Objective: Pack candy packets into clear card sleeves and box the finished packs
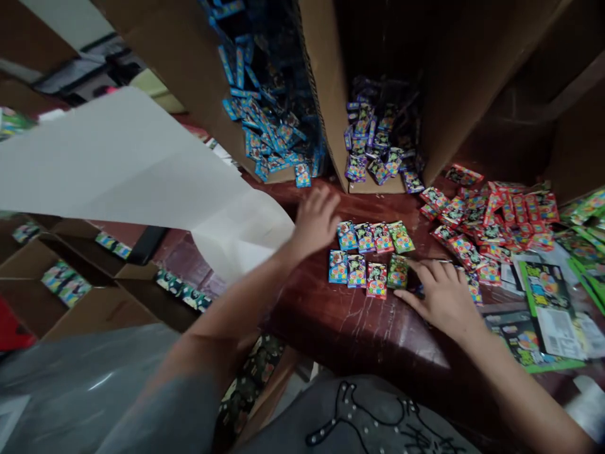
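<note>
My left hand (316, 221) is above the table just below the blue box's opening, slightly blurred, fingers apart and nothing seen in them. Closest to it are a blue candy packet (302, 175) at the box lip and another blue packet (347, 235) in the upper of two short rows. Each row runs blue, purple, red, green. My right hand (442, 293) lies low over the table, thumb and fingers spread. Its fingertips are at the right edge of the lower green packet (397, 272); what lies under the palm is partly hidden.
Cardboard boxes hold blue packets (269, 135) and purple packets (373, 142). Red packets (496, 217) are heaped at the right, beside green-and-black pouches (543, 284). A white sheet (142, 157) sticks out at the left, above a divided carton (94, 309).
</note>
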A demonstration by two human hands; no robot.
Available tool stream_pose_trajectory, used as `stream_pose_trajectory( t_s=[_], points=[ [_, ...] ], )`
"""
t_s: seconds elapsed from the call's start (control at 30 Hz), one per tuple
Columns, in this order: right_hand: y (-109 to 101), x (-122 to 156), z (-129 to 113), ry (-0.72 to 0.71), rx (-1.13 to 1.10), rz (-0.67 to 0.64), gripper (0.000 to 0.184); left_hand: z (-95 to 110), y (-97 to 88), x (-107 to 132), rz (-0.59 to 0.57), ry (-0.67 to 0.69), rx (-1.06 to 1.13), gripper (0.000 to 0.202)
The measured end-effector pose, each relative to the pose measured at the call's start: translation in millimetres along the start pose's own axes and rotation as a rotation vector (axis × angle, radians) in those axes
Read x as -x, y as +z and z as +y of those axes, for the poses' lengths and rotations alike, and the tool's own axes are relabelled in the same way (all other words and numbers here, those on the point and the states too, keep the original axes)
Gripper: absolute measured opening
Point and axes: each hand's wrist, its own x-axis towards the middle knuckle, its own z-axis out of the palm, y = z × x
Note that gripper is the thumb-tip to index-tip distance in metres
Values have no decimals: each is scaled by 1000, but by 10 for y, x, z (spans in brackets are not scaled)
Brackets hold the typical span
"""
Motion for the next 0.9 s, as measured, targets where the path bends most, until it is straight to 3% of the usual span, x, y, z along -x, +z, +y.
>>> stream_pose_trajectory(
  t_s=[0.1, 0.2, 0.27, 0.37, 0.47, 0.53, 0.63, 0.7, 0.77, 0.83, 0.9],
  points=[
    [-87, 210, 215, 2, -80, -67, 93, -398, -197, -716, -4, -173, -5, 72],
    [-78, 444, 347, -52, -123, -165, 114, -684, -194, -1177, -62, -248, 57, 89],
    [-35, 548, 384, -78, -141, -208, 112, -758, -138, -1290, -74, -291, 76, 96],
    [10, 609, 399, -68, -172, -217, 94, -715, -138, -1232, -23, -349, 48, 105],
    [14, 609, 369, -50, -169, -182, 75, -547, -359, -959, 76, -366, 20, 102],
    [16, 602, 319, -45, -144, -151, 71, -393, -582, -646, 104, -263, 41, 90],
    [21, 622, 235, -19, -78, -93, 71, -137, -790, 25, -55, -26, 155, 72],
    [0, 670, 208, -22, -47, -78, 63, 25, -734, 537, -265, -20, 338, 67],
    [-52, 728, 201, -95, -76, -102, 53, 155, -539, 1011, -438, -36, 490, 52],
    [-118, 747, 164, -238, -159, -152, 52, 238, -291, 1385, -467, -3, 512, 34],
    [-160, 684, 37, -407, -241, -199, 59, 276, -69, 1644, -349, 49, 438, 31]
  ],
)
